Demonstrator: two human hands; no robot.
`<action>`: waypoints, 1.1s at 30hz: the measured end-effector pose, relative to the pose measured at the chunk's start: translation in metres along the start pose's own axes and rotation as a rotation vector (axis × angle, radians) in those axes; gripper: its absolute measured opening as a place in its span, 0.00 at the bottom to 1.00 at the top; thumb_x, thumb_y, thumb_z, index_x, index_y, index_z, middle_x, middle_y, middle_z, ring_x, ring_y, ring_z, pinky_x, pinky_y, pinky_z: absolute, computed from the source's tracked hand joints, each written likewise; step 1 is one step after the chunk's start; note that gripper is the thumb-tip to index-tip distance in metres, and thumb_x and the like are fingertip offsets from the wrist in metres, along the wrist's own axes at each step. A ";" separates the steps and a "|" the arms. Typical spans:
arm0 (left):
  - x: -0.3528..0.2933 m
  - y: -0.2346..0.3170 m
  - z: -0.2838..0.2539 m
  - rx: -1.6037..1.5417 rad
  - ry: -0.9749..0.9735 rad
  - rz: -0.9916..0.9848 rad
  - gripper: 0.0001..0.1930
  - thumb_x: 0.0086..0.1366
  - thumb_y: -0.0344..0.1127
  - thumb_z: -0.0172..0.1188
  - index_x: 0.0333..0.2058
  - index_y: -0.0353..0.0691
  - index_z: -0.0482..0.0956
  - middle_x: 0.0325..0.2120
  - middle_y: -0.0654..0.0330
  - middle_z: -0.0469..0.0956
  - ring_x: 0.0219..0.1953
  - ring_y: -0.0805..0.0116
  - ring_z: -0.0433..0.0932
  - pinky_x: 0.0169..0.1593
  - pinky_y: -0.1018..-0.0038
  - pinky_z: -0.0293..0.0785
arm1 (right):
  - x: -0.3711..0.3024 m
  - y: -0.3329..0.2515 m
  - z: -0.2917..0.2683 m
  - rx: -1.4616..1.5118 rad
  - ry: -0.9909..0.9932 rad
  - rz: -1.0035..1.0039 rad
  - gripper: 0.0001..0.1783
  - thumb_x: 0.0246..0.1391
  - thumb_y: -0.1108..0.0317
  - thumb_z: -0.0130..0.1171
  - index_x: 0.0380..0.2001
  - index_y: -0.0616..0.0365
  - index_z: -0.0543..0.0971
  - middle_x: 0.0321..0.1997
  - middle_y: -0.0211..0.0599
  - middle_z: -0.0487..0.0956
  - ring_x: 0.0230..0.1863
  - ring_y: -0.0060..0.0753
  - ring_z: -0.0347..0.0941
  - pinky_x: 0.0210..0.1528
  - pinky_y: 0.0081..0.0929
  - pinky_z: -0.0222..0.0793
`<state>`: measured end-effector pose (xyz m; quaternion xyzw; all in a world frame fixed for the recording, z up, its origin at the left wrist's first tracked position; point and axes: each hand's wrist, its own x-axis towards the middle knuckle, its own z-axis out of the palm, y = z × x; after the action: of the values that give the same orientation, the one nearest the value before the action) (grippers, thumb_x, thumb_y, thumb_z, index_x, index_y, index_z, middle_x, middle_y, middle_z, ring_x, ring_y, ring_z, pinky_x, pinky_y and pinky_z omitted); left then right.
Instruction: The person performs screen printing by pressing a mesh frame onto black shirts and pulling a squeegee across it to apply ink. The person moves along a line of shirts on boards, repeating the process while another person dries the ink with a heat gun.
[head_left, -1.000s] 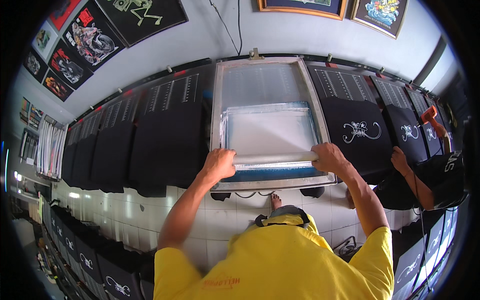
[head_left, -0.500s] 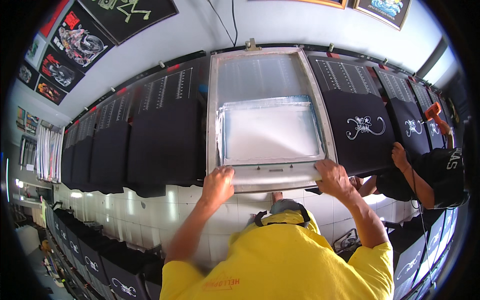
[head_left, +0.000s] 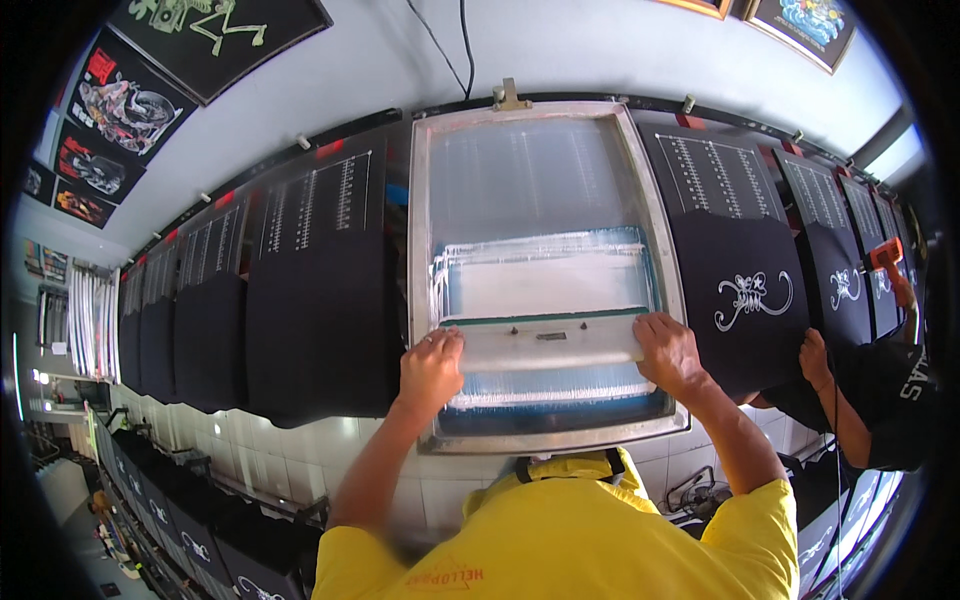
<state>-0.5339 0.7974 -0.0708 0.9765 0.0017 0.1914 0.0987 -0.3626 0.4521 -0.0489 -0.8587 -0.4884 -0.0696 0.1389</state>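
Over the metal-framed rectangular mesh screen (head_left: pixel 530 180), the left hand (head_left: pixel 431 368) and right hand (head_left: pixel 671 352) were curled closed around opposite ends of a long pale, green-edged squeegee (head_left: pixel 552 346)

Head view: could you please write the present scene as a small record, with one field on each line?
Left hand: gripping the left end of the squeegee
Right hand: gripping its right end
Tool position: across the framed screen, green edge on the far side
On the mesh: white ink
Left of screen: plain black cloth
Right of screen: black cloth with white scroll design
Far right: co-worker's hand holding an orange tool
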 end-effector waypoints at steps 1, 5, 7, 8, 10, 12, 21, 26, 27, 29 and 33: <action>0.014 -0.009 0.003 -0.002 0.006 0.002 0.10 0.50 0.22 0.59 0.34 0.36 0.80 0.33 0.54 0.83 0.37 0.56 0.84 0.38 0.65 0.82 | 0.013 0.008 0.002 -0.010 -0.032 0.003 0.22 0.31 0.74 0.67 0.36 0.61 0.75 0.36 0.41 0.78 0.41 0.44 0.77 0.41 0.38 0.78; 0.062 -0.031 0.008 -0.014 -0.055 -0.029 0.09 0.50 0.22 0.57 0.32 0.36 0.80 0.28 0.52 0.82 0.32 0.54 0.83 0.35 0.62 0.81 | 0.058 0.044 0.013 -0.045 -0.077 0.056 0.17 0.33 0.73 0.68 0.33 0.59 0.77 0.33 0.40 0.79 0.39 0.45 0.78 0.41 0.38 0.78; 0.074 -0.037 0.009 -0.014 -0.076 -0.015 0.10 0.48 0.21 0.57 0.31 0.36 0.81 0.28 0.52 0.83 0.32 0.53 0.83 0.35 0.61 0.81 | 0.076 0.051 0.010 -0.046 -0.090 0.068 0.14 0.35 0.73 0.68 0.30 0.58 0.78 0.32 0.41 0.80 0.38 0.46 0.79 0.41 0.38 0.77; 0.081 -0.040 0.007 -0.010 -0.079 -0.007 0.10 0.48 0.21 0.57 0.30 0.37 0.81 0.28 0.52 0.83 0.32 0.53 0.83 0.35 0.60 0.80 | 0.083 0.051 0.007 -0.055 -0.106 0.072 0.13 0.36 0.73 0.67 0.29 0.58 0.78 0.31 0.41 0.80 0.37 0.46 0.79 0.41 0.38 0.77; 0.089 -0.042 0.003 -0.019 -0.112 -0.033 0.12 0.47 0.22 0.56 0.32 0.35 0.83 0.30 0.50 0.83 0.32 0.51 0.83 0.37 0.59 0.80 | 0.093 0.050 -0.001 -0.072 -0.140 0.080 0.10 0.38 0.73 0.67 0.28 0.59 0.80 0.30 0.42 0.81 0.36 0.47 0.80 0.42 0.39 0.77; 0.093 -0.042 -0.002 -0.042 -0.142 -0.033 0.13 0.47 0.22 0.56 0.34 0.35 0.83 0.32 0.48 0.83 0.33 0.49 0.83 0.38 0.59 0.80 | 0.097 0.052 -0.005 -0.071 -0.161 0.106 0.09 0.39 0.73 0.66 0.28 0.59 0.81 0.31 0.43 0.82 0.36 0.48 0.81 0.41 0.39 0.78; 0.071 -0.040 -0.007 -0.141 -0.048 -0.125 0.17 0.46 0.23 0.56 0.38 0.39 0.83 0.36 0.51 0.83 0.38 0.48 0.82 0.44 0.58 0.79 | 0.091 0.026 -0.025 -0.139 0.045 0.044 0.06 0.40 0.76 0.61 0.26 0.60 0.81 0.29 0.45 0.81 0.35 0.48 0.81 0.40 0.40 0.78; 0.052 -0.018 -0.029 -0.049 -0.078 -0.114 0.17 0.47 0.23 0.56 0.38 0.39 0.83 0.37 0.50 0.83 0.40 0.49 0.82 0.46 0.59 0.79 | 0.052 0.010 -0.032 -0.097 0.045 0.087 0.06 0.38 0.76 0.61 0.26 0.60 0.79 0.31 0.44 0.81 0.37 0.47 0.80 0.39 0.40 0.78; 0.041 -0.010 -0.035 -0.044 -0.084 -0.111 0.17 0.47 0.23 0.56 0.38 0.39 0.83 0.37 0.50 0.83 0.40 0.49 0.82 0.46 0.59 0.79 | 0.038 0.007 -0.028 -0.066 0.050 0.095 0.07 0.38 0.76 0.61 0.26 0.60 0.79 0.32 0.44 0.81 0.37 0.47 0.80 0.39 0.40 0.78; 0.016 0.008 -0.041 -0.042 -0.102 -0.106 0.18 0.47 0.22 0.56 0.39 0.39 0.83 0.38 0.51 0.83 0.40 0.50 0.82 0.46 0.59 0.80 | 0.008 -0.004 -0.026 -0.021 0.054 0.102 0.09 0.37 0.76 0.61 0.28 0.60 0.77 0.33 0.43 0.81 0.38 0.47 0.79 0.39 0.39 0.78; -0.042 0.041 -0.039 -0.025 -0.028 -0.060 0.12 0.48 0.20 0.55 0.34 0.34 0.78 0.34 0.50 0.83 0.37 0.51 0.83 0.38 0.61 0.82 | -0.043 -0.031 -0.023 0.040 0.071 0.076 0.14 0.35 0.77 0.61 0.31 0.59 0.76 0.35 0.41 0.80 0.40 0.46 0.79 0.39 0.39 0.78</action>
<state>-0.5889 0.7632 -0.0434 0.9773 0.0273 0.1747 0.1166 -0.4106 0.4247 -0.0323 -0.8706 -0.4516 -0.0853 0.1757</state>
